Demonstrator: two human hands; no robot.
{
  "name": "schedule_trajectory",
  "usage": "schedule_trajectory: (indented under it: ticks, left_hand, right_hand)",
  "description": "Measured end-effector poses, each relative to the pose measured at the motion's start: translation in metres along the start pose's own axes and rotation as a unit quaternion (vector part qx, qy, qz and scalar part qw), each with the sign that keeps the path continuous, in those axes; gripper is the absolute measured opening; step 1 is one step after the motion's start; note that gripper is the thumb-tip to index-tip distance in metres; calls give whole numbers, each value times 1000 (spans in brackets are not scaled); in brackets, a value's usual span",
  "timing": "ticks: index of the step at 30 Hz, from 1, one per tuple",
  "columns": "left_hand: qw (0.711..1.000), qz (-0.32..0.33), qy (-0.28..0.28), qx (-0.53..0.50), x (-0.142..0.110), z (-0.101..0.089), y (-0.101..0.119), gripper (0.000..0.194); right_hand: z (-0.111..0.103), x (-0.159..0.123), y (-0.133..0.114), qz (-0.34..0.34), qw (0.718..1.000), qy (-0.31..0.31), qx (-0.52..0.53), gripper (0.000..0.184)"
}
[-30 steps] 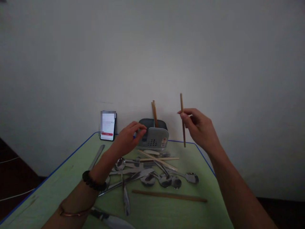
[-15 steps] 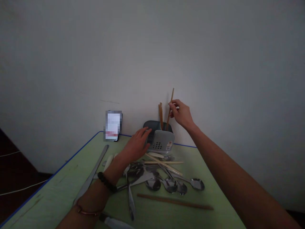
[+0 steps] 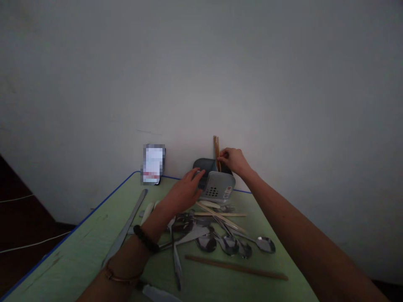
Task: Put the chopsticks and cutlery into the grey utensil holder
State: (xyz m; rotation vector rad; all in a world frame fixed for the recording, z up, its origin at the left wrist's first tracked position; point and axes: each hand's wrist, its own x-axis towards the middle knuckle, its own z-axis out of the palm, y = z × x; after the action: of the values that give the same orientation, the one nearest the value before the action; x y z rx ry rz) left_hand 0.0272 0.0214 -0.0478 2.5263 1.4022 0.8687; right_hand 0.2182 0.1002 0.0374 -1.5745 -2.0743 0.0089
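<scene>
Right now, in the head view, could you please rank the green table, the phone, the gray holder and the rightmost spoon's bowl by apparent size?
1. green table
2. gray holder, partly covered
3. phone
4. rightmost spoon's bowl, smallest despite lying nearer than the phone

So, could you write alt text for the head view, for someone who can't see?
A person's right hand pinches at wooden chopsticks standing in a gray holder, the left hand at the holder's left side. Metal cutlery and loose chopsticks lie on a green table; a lit phone stands by the wall.
</scene>
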Motion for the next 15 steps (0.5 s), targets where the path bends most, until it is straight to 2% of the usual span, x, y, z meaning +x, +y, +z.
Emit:
schedule_trajectory:
  ticks: [4, 8, 9, 12, 14, 15]
  left_hand:
    - [1000, 1, -7, 3, -1, 1, -3, 58]
    - [999, 35, -1, 9, -1, -1, -6, 57]
    - [999, 46, 8, 17, -2, -3, -5, 55]
    - [997, 61, 20, 36, -3, -14, 1, 47]
    - [997, 59, -2, 40, -5, -25, 8, 39]
    - [997, 57, -34, 40, -7, -29, 11, 36]
  right_hand:
    - [1, -16, 1, 8, 1000, 18, 14, 13]
    - [-2, -66, -2, -35, 990, 112, 74, 26]
    - [-4, -82, -3, -54, 989, 110, 87, 26]
    - [-12, -128, -5, -73, 989, 16, 128, 20]
    - [-18, -148, -6, -80, 984, -105, 118, 14]
    - [-20, -156, -7, -85, 976, -169, 110, 13]
